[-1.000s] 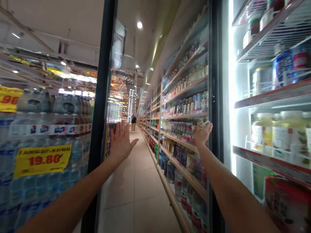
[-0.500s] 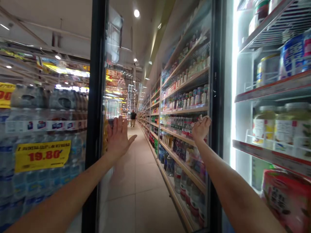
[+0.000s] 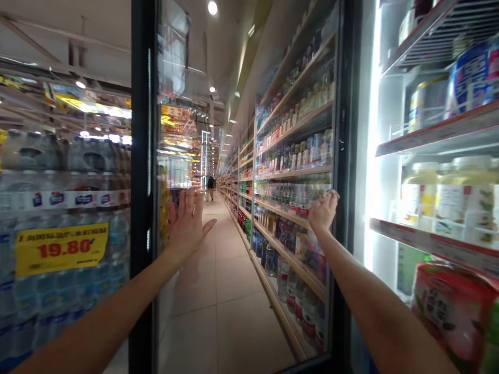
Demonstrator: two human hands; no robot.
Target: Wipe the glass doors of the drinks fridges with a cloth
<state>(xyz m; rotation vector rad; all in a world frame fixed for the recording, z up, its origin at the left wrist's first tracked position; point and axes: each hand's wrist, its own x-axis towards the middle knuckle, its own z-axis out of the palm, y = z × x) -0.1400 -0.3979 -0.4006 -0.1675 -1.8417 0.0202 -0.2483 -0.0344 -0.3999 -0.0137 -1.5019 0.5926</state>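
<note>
Indoors, black-framed glass door (image 3: pixel 142 156), tiled floor (image 3: pixel 234 322), lit shelves (image 3: pixel 429 134)

Having the left forearm (image 3: pixel 105 311) and the right forearm (image 3: pixel 382 306) stretched, bare, toward the glass door (image 3: pixel 143 150), each slanting upward from its own lower side of this door. Holding the left hand (image 3: pixel 187 221) open near the door's left edge, with fingers upright and slightly apart, with thumb (image 3: pixel 209 226) pointed to the middle of the door. Holding the right hand (image 3: pixel 324 212) near the door's right edge, with fingers bent (too blurred, unfortunately, for judging exactly how tightly).
</note>
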